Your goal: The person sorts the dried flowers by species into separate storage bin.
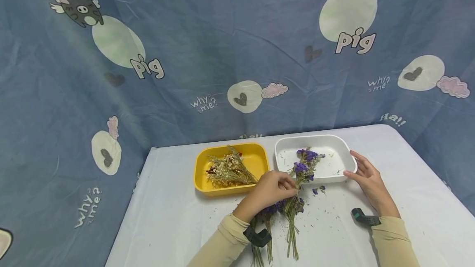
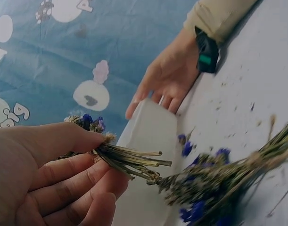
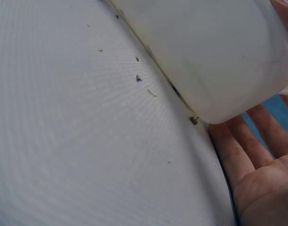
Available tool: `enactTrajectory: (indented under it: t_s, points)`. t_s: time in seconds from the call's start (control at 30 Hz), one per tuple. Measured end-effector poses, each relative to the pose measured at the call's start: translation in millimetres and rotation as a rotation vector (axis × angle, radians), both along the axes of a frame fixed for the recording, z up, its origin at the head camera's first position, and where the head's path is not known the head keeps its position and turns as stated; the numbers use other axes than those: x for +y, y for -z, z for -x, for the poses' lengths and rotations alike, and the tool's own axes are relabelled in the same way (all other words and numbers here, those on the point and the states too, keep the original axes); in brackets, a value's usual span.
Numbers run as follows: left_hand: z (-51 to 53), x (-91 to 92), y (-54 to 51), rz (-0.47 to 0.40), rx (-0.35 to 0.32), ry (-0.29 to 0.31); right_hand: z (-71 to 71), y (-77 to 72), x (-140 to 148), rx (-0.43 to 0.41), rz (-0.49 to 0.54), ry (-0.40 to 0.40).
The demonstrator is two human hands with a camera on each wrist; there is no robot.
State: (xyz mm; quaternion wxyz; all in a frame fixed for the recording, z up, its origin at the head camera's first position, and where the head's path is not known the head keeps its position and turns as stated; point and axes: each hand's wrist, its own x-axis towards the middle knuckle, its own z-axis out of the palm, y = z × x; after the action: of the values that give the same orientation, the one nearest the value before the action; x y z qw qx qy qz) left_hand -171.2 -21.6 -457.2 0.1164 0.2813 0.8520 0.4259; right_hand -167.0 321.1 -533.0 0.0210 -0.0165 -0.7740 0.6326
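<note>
My left hand [image 1: 274, 186] pinches a small bunch of dried purple flowers [image 1: 301, 168] by its short cut stems [image 2: 134, 157], between thumb and fingers. The flower heads lie over the near side of the white tray [image 1: 330, 179]. At the tray's right end, my right hand [image 1: 371, 184] holds the rim, thumb at the near corner and fingers farther along the side. In the right wrist view its fingers [image 3: 233, 141] reach by the tray's lower corner. More purple flowers with long stems [image 1: 292, 234] lie on the table below the left hand, partly hidden by it.
A yellow tray [image 1: 200, 176] with dried cream flowers and grassy stems [image 1: 233, 170] stands left of the white one. A loose purple sprig [image 1: 318, 190] and scattered plant crumbs lie on the white tabletop [image 1: 167, 217]. A patterned blue cloth [image 1: 208, 52] hangs behind the table.
</note>
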Motion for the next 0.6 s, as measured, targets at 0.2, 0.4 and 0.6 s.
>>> enactTrajectory:
  t_s: [0.2, 0.4, 0.6]
  points:
    - [23.0, -0.6, -8.3, 0.078, 0.049, 0.005, 1.4, 0.5, -0.5, -0.019, -0.007, 0.006]
    - [46.5, 3.4, -17.2, 0.148, 0.101, 0.021, 1.1, -1.2, -0.5, -0.041, -0.012, 0.013]
    - [62.0, 16.4, -23.4, 0.275, 0.134, 0.007, 1.2, 0.1, 0.9, -0.03, -0.014, 0.013]
